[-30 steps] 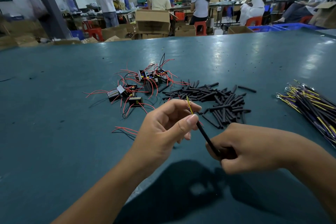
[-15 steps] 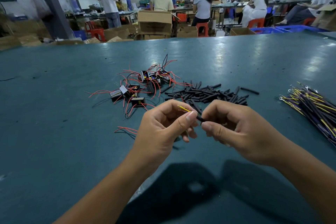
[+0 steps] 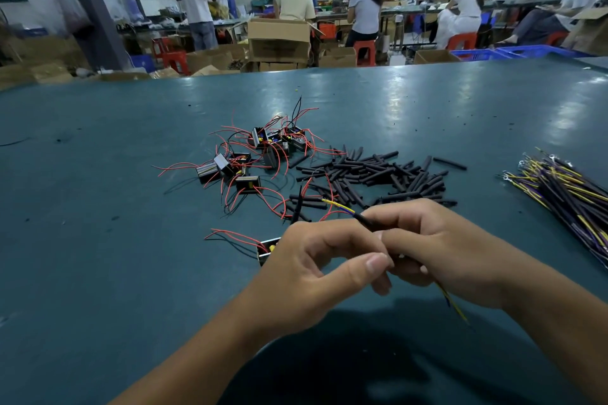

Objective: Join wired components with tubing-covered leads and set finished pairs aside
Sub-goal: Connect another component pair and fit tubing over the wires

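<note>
My right hand (image 3: 441,250) grips a yellow lead in black tubing (image 3: 363,220). Its bare yellow tip (image 3: 335,205) points up and left, and its tail (image 3: 455,304) trails out below the palm. My left hand (image 3: 312,270) is curled against the right, with its index fingertip and thumb meeting the lead where the two hands touch. A small black component with red wires (image 3: 265,249) lies on the table, partly hidden behind my left hand.
On the teal table (image 3: 98,240) lie a pile of wired components (image 3: 263,148), a heap of black tubing pieces (image 3: 378,177) and, at the right edge, a bundle of yellow-and-black leads (image 3: 566,197). People work at benches behind cardboard boxes (image 3: 279,39).
My right hand moved from the lead's lower end up against my left hand. The lead tilted from upright to pointing left, and its tail now hangs below my right hand.
</note>
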